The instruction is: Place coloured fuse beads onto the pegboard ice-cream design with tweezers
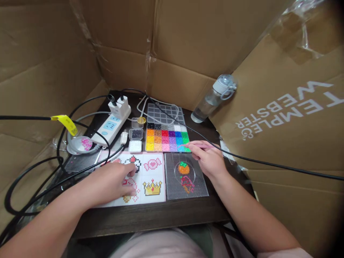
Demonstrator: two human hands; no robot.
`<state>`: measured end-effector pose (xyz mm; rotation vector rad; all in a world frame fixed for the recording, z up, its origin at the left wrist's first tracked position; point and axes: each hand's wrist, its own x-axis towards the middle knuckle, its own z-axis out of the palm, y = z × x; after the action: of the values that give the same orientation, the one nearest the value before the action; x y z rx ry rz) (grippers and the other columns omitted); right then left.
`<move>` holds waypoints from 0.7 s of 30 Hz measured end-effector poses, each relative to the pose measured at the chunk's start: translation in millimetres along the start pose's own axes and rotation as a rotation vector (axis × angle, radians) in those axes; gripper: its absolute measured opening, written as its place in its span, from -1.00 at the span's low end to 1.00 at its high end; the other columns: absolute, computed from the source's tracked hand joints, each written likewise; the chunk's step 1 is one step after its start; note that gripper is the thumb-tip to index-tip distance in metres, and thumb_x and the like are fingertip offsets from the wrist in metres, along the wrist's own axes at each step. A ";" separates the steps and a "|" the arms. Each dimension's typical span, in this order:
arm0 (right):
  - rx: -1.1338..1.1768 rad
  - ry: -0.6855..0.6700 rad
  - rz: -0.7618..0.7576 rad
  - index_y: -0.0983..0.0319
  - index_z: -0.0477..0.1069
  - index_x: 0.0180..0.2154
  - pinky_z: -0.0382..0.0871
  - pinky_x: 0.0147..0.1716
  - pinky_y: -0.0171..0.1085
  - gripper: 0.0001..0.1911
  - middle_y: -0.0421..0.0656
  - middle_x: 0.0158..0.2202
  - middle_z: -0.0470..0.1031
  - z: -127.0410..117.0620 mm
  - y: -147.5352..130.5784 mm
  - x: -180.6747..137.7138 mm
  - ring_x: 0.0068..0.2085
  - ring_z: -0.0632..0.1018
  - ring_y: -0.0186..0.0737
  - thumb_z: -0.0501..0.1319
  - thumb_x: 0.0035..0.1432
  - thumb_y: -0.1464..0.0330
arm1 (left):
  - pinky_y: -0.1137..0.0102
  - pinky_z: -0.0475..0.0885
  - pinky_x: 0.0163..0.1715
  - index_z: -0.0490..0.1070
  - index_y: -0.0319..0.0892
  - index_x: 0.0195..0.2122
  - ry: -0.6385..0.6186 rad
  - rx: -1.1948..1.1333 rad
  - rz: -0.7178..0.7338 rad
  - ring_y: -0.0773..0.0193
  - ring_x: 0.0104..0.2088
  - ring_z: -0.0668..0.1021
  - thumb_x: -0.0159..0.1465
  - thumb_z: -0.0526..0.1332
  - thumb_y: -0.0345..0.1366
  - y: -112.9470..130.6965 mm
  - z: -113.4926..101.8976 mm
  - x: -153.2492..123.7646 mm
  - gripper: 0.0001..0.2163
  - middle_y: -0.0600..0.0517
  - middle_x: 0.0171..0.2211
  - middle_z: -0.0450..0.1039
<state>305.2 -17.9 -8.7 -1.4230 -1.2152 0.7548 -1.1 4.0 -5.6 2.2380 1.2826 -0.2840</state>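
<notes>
My right hand (pixel 211 161) pinches pink tweezers (pixel 200 145), whose tips reach over the front right compartments of a sorted bead box (pixel 165 138). Just below it lies a clear pegboard (pixel 200 190). An orange fruit of beads with a green top (pixel 184 168) sits on that board, and under it a partial red, pink and orange bead shape (pixel 187 183). My left hand (pixel 111 181) rests on a printed pattern sheet (pixel 154 172), thumb and forefinger apart with nothing held between them. It covers part of the printed pictures; a candy and a crown show beside it.
Small boxes of black beads (pixel 136 134) and white beads (pixel 135 146) stand left of the bead box. Further left are a power strip (pixel 110 127) and a dish of pink beads (pixel 83 144). A black cable (pixel 242 157) crosses above the table. A water bottle (pixel 211 100) stands back right.
</notes>
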 end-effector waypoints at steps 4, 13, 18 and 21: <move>0.132 0.008 0.139 0.26 0.62 -0.42 0.21 -0.70 -0.33 -0.84 -0.03 -0.43 0.64 -24.8 0.0 -36.5 -0.64 0.34 -0.40 0.42 -0.06 0.29 | 0.35 0.21 -0.42 0.45 0.01 -0.25 -0.017 0.006 0.026 0.10 -0.36 0.51 0.06 0.26 0.03 -1.6 1.9 3.0 -0.70 -0.01 -0.37 0.48; 0.012 -0.027 0.073 0.14 0.61 -0.43 0.53 -0.27 -0.14 -0.97 -0.13 -0.39 0.64 -71.9 30.7 -113.3 -0.33 0.62 -0.14 0.38 0.01 0.39 | 0.38 0.16 -0.41 0.41 -0.08 -0.22 -0.079 0.088 0.011 0.12 -0.38 0.47 0.16 0.22 -0.03 11.6 -7.6 2.3 -0.73 0.03 -0.45 0.42; -0.056 -0.054 0.006 0.12 0.62 -0.43 0.53 -0.26 -0.20 -0.90 -0.15 -0.39 0.65 -72.4 36.6 -119.8 -0.33 0.63 -0.18 0.34 0.05 0.43 | 0.41 0.14 -0.42 0.39 -0.10 -0.21 -0.113 0.100 0.008 0.15 -0.39 0.47 0.20 0.18 -0.02 14.5 -10.9 1.3 -0.72 0.04 -0.45 0.42; -0.109 -0.080 -0.019 0.12 0.62 -0.42 0.53 -0.25 -0.22 -0.88 -0.16 -0.38 0.65 -71.5 35.1 -118.5 -0.33 0.63 -0.19 0.33 0.07 0.45 | 0.42 0.14 -0.42 0.40 -0.06 -0.21 -0.116 0.104 -0.002 0.16 -0.39 0.47 0.17 0.19 0.01 11.3 -8.9 3.0 -0.71 0.06 -0.44 0.43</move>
<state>347.3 -149.3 -45.3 -1.4796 -1.3476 0.7483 9.3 6.6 4.5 2.2703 1.2351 -0.4838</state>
